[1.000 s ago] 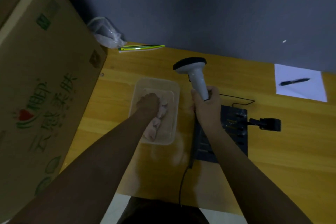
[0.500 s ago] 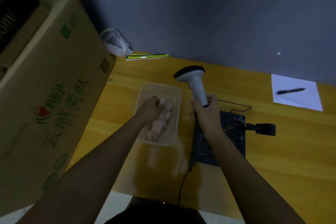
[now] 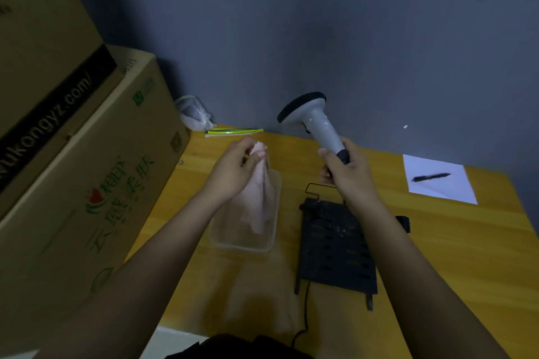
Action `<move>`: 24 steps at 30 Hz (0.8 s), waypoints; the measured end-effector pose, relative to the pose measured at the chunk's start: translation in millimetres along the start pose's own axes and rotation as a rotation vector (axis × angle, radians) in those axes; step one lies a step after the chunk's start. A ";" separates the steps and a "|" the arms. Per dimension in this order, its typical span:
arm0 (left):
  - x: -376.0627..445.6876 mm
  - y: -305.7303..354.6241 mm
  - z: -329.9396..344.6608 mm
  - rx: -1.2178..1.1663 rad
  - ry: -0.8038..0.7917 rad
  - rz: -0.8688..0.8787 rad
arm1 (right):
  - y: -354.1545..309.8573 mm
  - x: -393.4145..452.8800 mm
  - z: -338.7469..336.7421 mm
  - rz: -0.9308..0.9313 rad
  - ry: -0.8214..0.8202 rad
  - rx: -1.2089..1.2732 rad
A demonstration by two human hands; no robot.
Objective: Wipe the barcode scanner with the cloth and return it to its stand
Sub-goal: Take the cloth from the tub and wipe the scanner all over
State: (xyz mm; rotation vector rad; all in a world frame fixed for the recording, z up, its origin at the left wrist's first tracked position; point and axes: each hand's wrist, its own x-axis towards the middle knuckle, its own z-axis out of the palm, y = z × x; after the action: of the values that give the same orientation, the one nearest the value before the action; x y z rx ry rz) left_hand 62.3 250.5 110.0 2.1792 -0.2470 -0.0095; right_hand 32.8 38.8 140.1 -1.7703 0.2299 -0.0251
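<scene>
As right hand point(image 3: 347, 172) grips it | scanner point(image 3: 316, 122) tilted, head up-left

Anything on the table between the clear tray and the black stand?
No. In the head view, only bare wood shows between the clear tray and the black stand; the cloth hangs over the tray itself.

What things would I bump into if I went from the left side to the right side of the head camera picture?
cardboard box → plastic bag → left hand holding the cloth → barcode scanner → right hand → paper with a pen
</scene>
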 end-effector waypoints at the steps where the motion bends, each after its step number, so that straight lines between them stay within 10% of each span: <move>1: 0.9 8.0 -4.4 0.129 0.016 0.021 | -9.3 1.3 -4.9 -0.051 -0.021 -0.050; 9: 7.5 60.2 -28.0 0.317 0.089 0.109 | -48.4 -1.6 -27.5 -0.360 -0.044 -0.718; 18: -15.7 113.2 -46.9 -0.002 0.332 0.260 | -41.3 -16.2 -26.7 -0.336 0.001 -0.676; 24: -3.4 129.7 -29.8 -0.034 0.074 0.396 | -48.1 -26.1 -25.8 -0.344 -0.075 -0.567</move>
State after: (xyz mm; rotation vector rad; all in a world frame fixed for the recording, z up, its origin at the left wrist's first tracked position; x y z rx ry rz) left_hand 39.4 202.1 231.8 2.0584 -0.6265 0.2869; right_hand 10.3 27.6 195.1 -2.3539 -0.1423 -0.1534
